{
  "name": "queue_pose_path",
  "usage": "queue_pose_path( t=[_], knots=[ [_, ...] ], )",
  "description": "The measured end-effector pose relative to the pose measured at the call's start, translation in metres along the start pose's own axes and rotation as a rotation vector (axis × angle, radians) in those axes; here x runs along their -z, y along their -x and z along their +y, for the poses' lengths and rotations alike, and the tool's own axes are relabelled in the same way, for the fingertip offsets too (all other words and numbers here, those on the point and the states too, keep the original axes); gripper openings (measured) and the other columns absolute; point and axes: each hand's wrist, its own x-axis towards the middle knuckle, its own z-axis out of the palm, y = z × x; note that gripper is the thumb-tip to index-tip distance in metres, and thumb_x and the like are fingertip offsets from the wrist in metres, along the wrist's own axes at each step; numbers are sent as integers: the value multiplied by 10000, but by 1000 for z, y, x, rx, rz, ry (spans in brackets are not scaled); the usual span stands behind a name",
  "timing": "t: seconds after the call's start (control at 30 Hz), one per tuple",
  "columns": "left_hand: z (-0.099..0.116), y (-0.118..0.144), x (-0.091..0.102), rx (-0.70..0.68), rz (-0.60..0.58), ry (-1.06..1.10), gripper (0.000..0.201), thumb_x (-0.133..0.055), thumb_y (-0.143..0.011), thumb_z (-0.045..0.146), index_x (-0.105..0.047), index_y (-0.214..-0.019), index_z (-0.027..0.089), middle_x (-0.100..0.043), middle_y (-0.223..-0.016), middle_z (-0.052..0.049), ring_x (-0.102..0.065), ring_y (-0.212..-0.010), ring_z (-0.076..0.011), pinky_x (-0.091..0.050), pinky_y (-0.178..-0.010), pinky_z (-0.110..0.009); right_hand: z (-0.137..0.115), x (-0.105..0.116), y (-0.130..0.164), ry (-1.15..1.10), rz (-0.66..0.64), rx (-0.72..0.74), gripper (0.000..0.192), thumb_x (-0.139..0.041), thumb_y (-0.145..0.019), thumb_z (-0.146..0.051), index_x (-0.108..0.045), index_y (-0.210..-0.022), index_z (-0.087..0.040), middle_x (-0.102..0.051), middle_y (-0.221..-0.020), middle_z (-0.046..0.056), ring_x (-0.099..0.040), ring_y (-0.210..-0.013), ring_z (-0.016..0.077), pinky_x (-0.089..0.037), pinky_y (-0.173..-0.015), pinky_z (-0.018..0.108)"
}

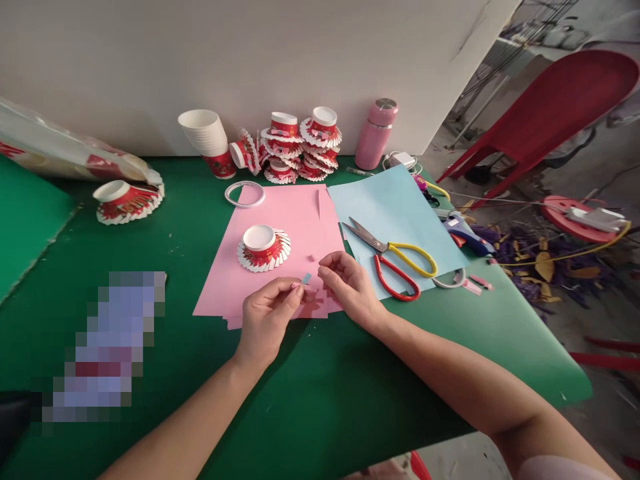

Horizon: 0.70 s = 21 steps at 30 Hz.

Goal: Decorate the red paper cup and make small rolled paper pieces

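Over the pink paper sheets [220, 287], my left hand [267, 313] pinches a small light-blue paper strip [307, 279], with a bit of pink at the fingertips. Just right of it, my right hand [353, 287] is closed, thumb and forefinger pressed together; whatever may be between them is too small to make out. Beyond my hands, a red-and-white paper cup [259, 237] with its side cut and fanned out stands upside down on the pink paper. A small pink paper piece [313, 258] lies close to my right fingertips.
Scissors [385, 248] with yellow and red handles lie partly open on light-blue paper [400, 193]. Behind are a white tape ring [245, 194], stacked cups [200, 133], several fanned cups [320, 143] and a pink flask [376, 133]. A glue gun [467, 233] lies at the right table edge.
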Motion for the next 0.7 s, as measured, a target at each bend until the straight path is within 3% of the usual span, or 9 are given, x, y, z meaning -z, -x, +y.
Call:
queue_pose_path(
  t=[0.2, 0.37, 0.53, 0.7],
  knots=[
    [-3, 1, 2, -18, -26, -38, 137, -658, -733, 291, -697, -769, 165, -698, -739, -33, -641, -732, -186, -532, -744, -330, 0, -2, 0, -77, -157, -87, 293, -580, -773, -451, -543, -769, -160, -535, -673, -19, -498, -577, 88, -418, -535, 219],
    [-5, 0, 2, 32, -46, 9, 146, -656, -741, 290, -709, -805, 170, -699, -779, -38, -632, -745, -182, -527, -769, -342, 0, -7, 2, -131, -150, -20, 270, -606, -765, -424, -535, -745, -164, -553, -676, -12, -548, -591, 100, -459, -582, 241],
    [-5, -2, 1, 8, 24, 26, 148, -674, -713, 310, -705, -755, 172, -659, -804, -46, -608, -806, -192, -525, -771, -337, -2, -5, 5, 95, -55, 130, 203, -524, -834, -364, -512, -754, -178, -546, -664, -12, -501, -568, 90, -425, -540, 225],
    [-2, -2, -2, 32, 42, 29, 145, -686, -691, 318, -695, -693, 173, -602, -772, -33, -578, -769, -172, -510, -735, -301, 0, -5, 6, 287, -41, 303, 118, -506, -845, -272, -524, -773, -181, -575, -679, -7, -487, -565, 85, -416, -526, 215]
  ],
)
